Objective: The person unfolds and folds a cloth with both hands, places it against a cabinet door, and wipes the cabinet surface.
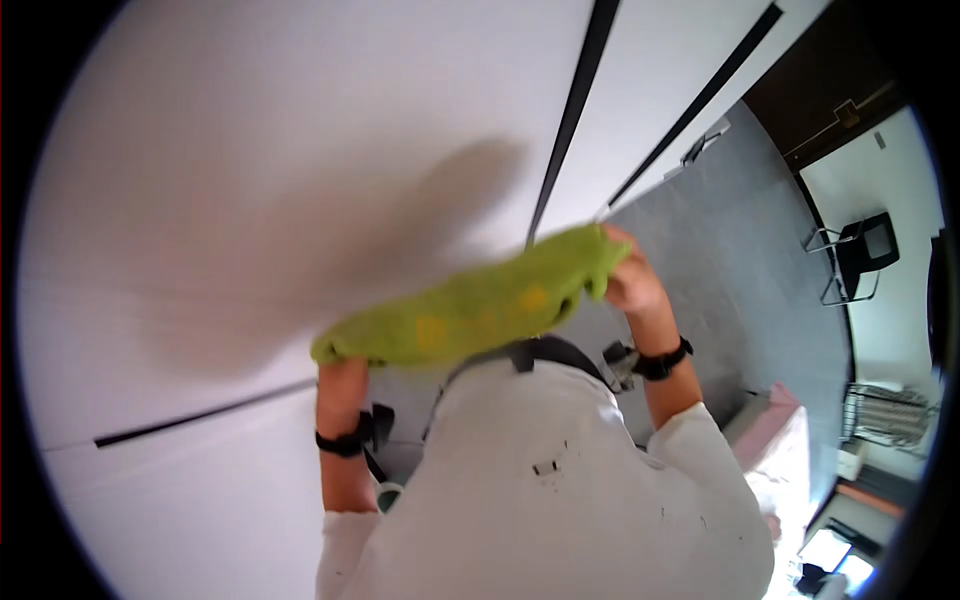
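Note:
A green cloth with faint orange marks is stretched between my two hands, above the edge of a white surface. My left hand grips its left end, with the fingers mostly hidden under the fabric. At the other end, my right hand is closed on the bunched cloth. Some folds hang near the right hand. Each wrist wears a black strap. The cloth casts a soft shadow on the white surface.
The white surface bears black strips and fills the left and top. Grey floor lies to the right, with a black chair, a wire rack and a pinkish-white covered object there.

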Tool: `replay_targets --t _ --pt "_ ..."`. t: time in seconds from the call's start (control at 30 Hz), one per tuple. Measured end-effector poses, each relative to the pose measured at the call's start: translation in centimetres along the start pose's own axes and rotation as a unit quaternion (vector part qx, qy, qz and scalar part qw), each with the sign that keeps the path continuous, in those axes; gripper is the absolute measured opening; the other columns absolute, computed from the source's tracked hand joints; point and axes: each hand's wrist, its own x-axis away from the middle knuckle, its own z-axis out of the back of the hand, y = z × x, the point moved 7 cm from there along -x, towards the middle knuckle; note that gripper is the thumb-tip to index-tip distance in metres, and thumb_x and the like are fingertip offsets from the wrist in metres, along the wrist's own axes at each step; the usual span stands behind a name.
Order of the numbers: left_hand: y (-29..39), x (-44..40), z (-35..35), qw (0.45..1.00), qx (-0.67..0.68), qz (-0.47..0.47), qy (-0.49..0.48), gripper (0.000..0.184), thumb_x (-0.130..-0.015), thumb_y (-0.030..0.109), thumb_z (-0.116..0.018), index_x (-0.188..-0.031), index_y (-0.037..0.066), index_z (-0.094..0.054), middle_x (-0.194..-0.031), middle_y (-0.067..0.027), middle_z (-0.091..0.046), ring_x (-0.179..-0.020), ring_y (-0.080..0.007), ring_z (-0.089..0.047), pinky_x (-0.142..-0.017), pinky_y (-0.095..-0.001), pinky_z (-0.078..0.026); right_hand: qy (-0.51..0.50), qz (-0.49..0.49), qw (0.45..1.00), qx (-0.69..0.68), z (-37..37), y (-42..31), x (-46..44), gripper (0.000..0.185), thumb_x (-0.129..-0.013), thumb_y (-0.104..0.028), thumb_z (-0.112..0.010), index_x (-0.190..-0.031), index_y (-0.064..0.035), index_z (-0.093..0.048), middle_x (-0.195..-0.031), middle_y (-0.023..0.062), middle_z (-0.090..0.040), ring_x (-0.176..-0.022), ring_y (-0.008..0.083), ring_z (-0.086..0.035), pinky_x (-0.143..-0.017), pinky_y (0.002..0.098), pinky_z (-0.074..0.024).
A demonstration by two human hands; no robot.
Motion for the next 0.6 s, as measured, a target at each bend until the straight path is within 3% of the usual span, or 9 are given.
replay_targets --t 0.03,0.07,0.17,0.27,0.33,0.4,0.5,0.57,0.6 --pt "-0.2 0.4 0.2 0.992 0.105 0.066 0.027 0.029 -0.088 0.015 -0.062 -0.112 0.000 -0.055 -0.108 -0.0043 -0.059 -0.097 -0.0134 -0.054 -0.086 -0.0290 -0.044 0.084 0.011 0.996 -0.031 0.9 1.3 0.4 0.034 -0.088 -0.013 -0.054 -0.117 0.0037 -0.053 -0.106 0.0092 -0.063 -0.096 0.0182 -0.060 -0.083 0.0316 -0.0475" --pt "-0.7 0.6 0.5 0.969 0.206 0.126 0.059 0.029 -0.089 0.015 -0.061 -0.112 0.000 -0.055 -0.108 -0.0044 -0.059 -0.097 -0.0134 -0.054 -0.086 -0.0288 -0.044 0.096 -0.057 0.993 -0.039 2.2 2.5 0.1 0.035 -0.090 -0.013 -0.052 -0.121 0.0031 -0.051 -0.115 0.0111 -0.060 -0.102 0.0202 -0.059 -0.087 0.0336 -0.0473" --pt "0.4 0.4 -0.6 0.934 0.327 0.127 0.064 0.031 -0.090 0.016 -0.060 -0.116 -0.001 -0.053 -0.107 -0.0040 -0.059 -0.096 -0.0130 -0.054 -0.085 -0.0281 -0.044 0.194 -0.142 0.970 0.027 1.8 4.4 0.1 0.035 -0.092 -0.018 -0.051 -0.121 0.0026 -0.050 -0.118 0.0112 -0.059 -0.103 0.0197 -0.058 -0.087 0.0329 -0.0471" --pt "-0.3 -0.2 -2.6 0.952 0.282 0.122 0.005 0.036 -0.091 0.016 -0.059 -0.122 0.000 -0.051 -0.110 -0.0044 -0.058 -0.099 -0.0132 -0.054 -0.086 -0.0286 -0.043 0.170 -0.215 0.957 -0.099 0.4 6.2 0.7 0.036 -0.092 -0.021 -0.054 -0.119 0.0026 -0.051 -0.113 0.0098 -0.060 -0.099 0.0180 -0.059 -0.086 0.0317 -0.0470" --pt "-2.4 1.1 -1.9 0.958 0.254 0.130 0.008 0.038 -0.090 0.017 -0.060 -0.123 0.000 -0.050 -0.111 -0.0045 -0.058 -0.099 -0.0132 -0.054 -0.086 -0.0283 -0.043 0.114 -0.207 0.961 0.146 0.8 10.0 0.5 0.040 -0.090 -0.022 -0.058 -0.120 0.0028 -0.051 -0.109 0.0085 -0.061 -0.098 0.0171 -0.059 -0.085 0.0302 -0.0467" --pt "-2.0 2.4 -0.6 0.967 0.216 0.134 0.017 0.041 -0.090 0.018 -0.060 -0.125 -0.001 -0.049 -0.112 -0.0046 -0.058 -0.100 -0.0133 -0.054 -0.087 -0.0281 -0.043 0.091 -0.229 0.953 0.175 0.6 9.8 0.0 0.049 -0.086 -0.021 -0.063 -0.125 0.0033 -0.046 -0.111 0.0081 -0.059 -0.100 0.0168 -0.058 -0.086 0.0298 -0.0462" --pt "-1.0 5.6 2.2 0.986 0.152 0.047 -0.044 0.041 -0.089 0.019 -0.061 -0.124 0.000 -0.049 -0.111 -0.0046 -0.059 -0.096 -0.0134 -0.055 -0.083 -0.0271 -0.044 0.114 -0.198 0.969 0.094 -0.7 8.9 0.0 0.051 -0.084 -0.019 -0.065 -0.126 0.0042 -0.046 -0.112 0.0076 -0.059 -0.100 0.0167 -0.058 -0.085 0.0301 -0.0461" --pt "2.2 6.7 2.9 0.971 0.231 -0.051 -0.027 0.037 -0.088 0.018 -0.063 -0.119 0.000 -0.053 -0.106 -0.0068 -0.061 -0.087 -0.0137 -0.057 -0.075 -0.0279 -0.046 0.035 -0.130 0.990 0.037 -3.1 6.6 0.4 0.048 -0.084 -0.018 -0.065 -0.123 0.0045 -0.049 -0.108 0.0077 -0.061 -0.099 0.0165 -0.059 -0.087 0.0302 -0.0456" --pt "2.4 6.3 3.2 0.971 0.232 -0.053 -0.032 0.037 -0.088 0.018 -0.063 -0.119 0.000 -0.053 -0.106 -0.0068 -0.061 -0.087 -0.0137 -0.057 -0.075 -0.0279 -0.046 0.039 -0.126 0.990 0.039 -2.8 7.4 0.5 0.048 -0.084 -0.018 -0.065 -0.123 0.0045 -0.049 -0.108 0.0077 -0.061 -0.099 0.0165 -0.059 -0.087 0.0302 -0.0456"
